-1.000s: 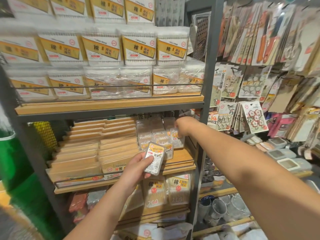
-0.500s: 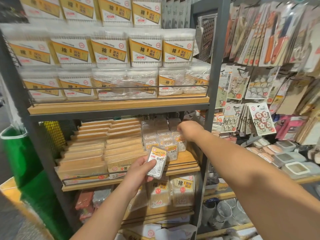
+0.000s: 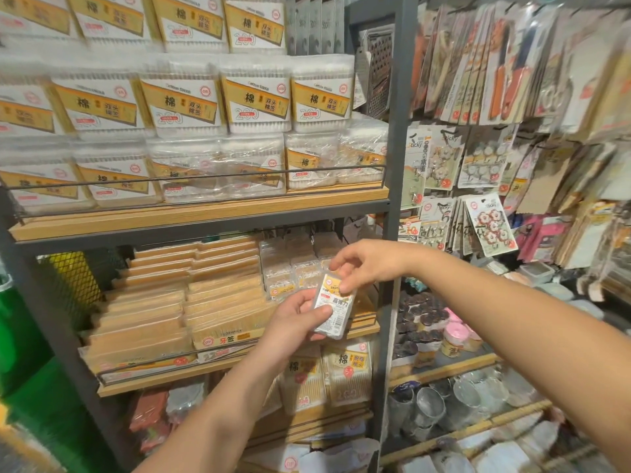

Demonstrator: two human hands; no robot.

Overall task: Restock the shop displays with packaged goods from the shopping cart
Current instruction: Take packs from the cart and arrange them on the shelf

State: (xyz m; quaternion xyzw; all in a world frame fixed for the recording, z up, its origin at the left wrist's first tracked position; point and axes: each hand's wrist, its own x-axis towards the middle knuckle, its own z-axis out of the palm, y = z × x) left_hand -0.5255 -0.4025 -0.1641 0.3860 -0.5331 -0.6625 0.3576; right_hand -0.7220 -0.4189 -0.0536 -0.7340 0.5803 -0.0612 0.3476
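Observation:
A small clear plastic pack [image 3: 334, 310] with a white and yellow label is held upright in front of the middle shelf [image 3: 239, 367]. My left hand [image 3: 293, 324] grips its lower left side, thumb on the label. My right hand [image 3: 367, 266] pinches the pack's top edge with thumb and fingertips. Behind the hands, a row of similar small clear packs [image 3: 293, 278] lies on the same shelf. The shopping cart is out of view.
Toothpick packs [image 3: 205, 312] fill the middle shelf's left part. Cotton swab boxes [image 3: 218, 104] stack on the upper shelf [image 3: 205, 213]. A grey upright post [image 3: 396, 165] divides the rack from hanging carded goods [image 3: 488, 227] and jars [image 3: 454, 336] at right. Green object [image 3: 24, 336] at left.
My right hand came back from the packs at the rear of the shelf and took hold of the top of the pack in my left hand. The left hand rose slightly.

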